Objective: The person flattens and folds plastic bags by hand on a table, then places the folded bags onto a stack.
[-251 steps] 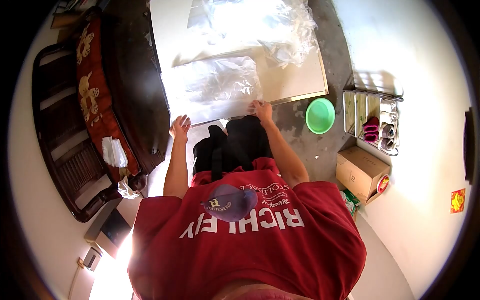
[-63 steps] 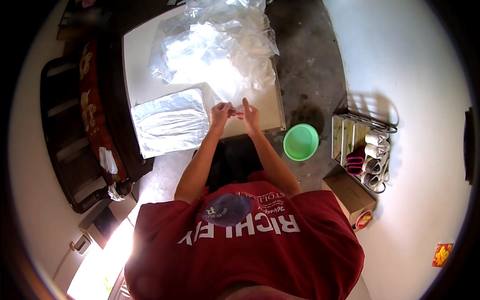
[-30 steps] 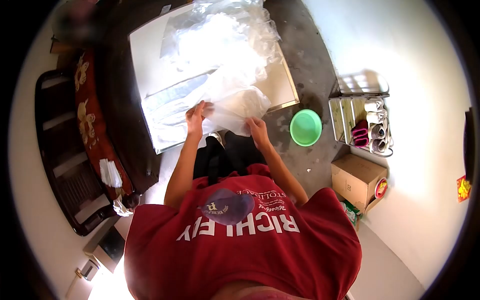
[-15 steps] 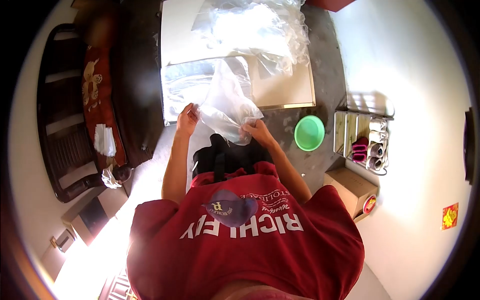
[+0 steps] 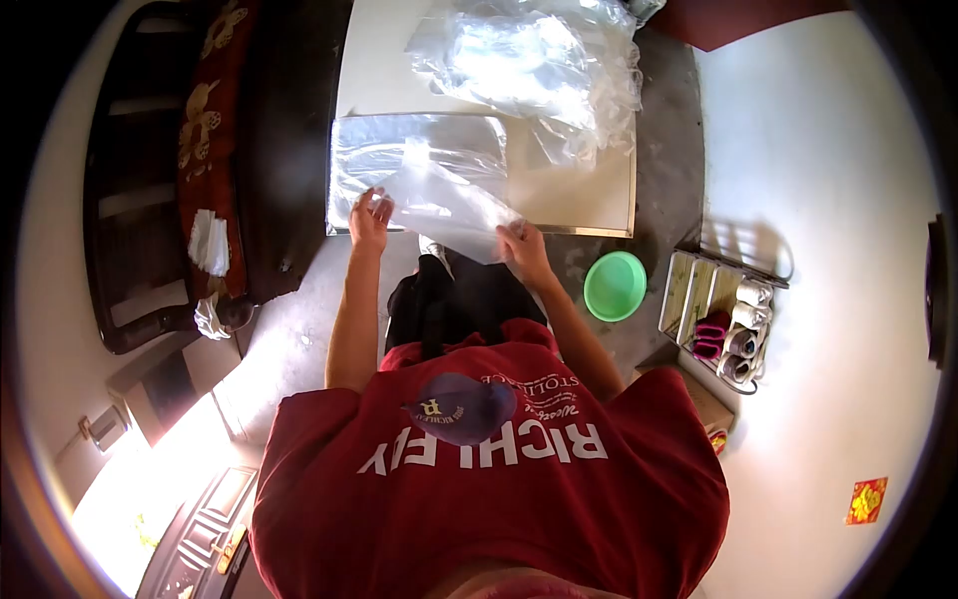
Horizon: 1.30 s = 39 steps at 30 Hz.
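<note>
A clear plastic bag (image 5: 454,212) is stretched between my two hands at the near edge of the pale table (image 5: 579,195). My left hand (image 5: 371,217) pinches its left corner, and my right hand (image 5: 519,243) has its fingers closed on the right end. Under and behind it lies a flat, neat stack of clear plastic (image 5: 464,140) on the table's near left part. Farther back is a large crumpled heap of clear plastic (image 5: 529,65), bright with glare.
On the floor to the right stands a green basin (image 5: 615,286). Beyond it are a shoe rack (image 5: 689,290) with several shoes and a cardboard box (image 5: 699,399). A dark wooden bench (image 5: 135,220) with a red cover (image 5: 205,130) is at the left.
The bag came off the heap and between my hands. Since the last frame it has been pulled flatter and straighter, its lower end lifted away from my lap. The camera view has shifted.
</note>
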### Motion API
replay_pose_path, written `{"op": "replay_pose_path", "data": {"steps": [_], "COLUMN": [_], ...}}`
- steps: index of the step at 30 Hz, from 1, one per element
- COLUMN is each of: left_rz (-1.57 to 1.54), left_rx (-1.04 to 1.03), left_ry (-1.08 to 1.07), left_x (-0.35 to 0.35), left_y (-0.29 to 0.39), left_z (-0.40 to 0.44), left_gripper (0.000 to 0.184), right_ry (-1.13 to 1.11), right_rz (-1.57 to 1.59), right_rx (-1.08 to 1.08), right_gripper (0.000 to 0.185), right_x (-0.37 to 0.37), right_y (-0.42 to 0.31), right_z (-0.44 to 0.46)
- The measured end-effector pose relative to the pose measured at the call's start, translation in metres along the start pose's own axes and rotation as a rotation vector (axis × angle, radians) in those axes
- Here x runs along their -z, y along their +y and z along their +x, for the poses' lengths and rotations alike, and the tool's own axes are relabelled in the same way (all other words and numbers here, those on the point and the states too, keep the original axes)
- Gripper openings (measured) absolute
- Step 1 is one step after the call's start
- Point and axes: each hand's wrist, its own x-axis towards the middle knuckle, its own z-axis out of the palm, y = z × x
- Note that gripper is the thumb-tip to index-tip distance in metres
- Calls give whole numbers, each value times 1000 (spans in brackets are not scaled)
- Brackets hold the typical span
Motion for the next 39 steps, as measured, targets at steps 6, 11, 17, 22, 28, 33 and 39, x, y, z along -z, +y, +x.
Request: {"op": "replay_pose_path", "data": {"steps": [6,11,17,22,28,33,39], "left_rz": [-295,-351,-145,260,384,284,431], "left_rx": [-135,-57,43,-201,-441,-489,-186], "left_ry": [-123,-63,54,29,-237,-308,-103], "left_x": [3,24,12,-11,-58,-52,0], "left_y": [46,52,67,98,144,147,109], "left_z": [-22,-19,6,54,42,18,28], "left_gripper": [16,12,19,18,18,21,25], "right_ry": [223,46,317,379,414,371,383], "right_rz": [458,470,-520,251,710,799,569], "right_rx": [-426,-404,539,-36,-54,23,-162], "right_gripper": [16,18,25,29,23,18,19], "right_x": [-11,-17,-31,-35,-16,-14,-27], "right_y": [-60,-18,-9,-54,-72,-103,-46], "right_z": [30,40,48,85,129,119,101]}}
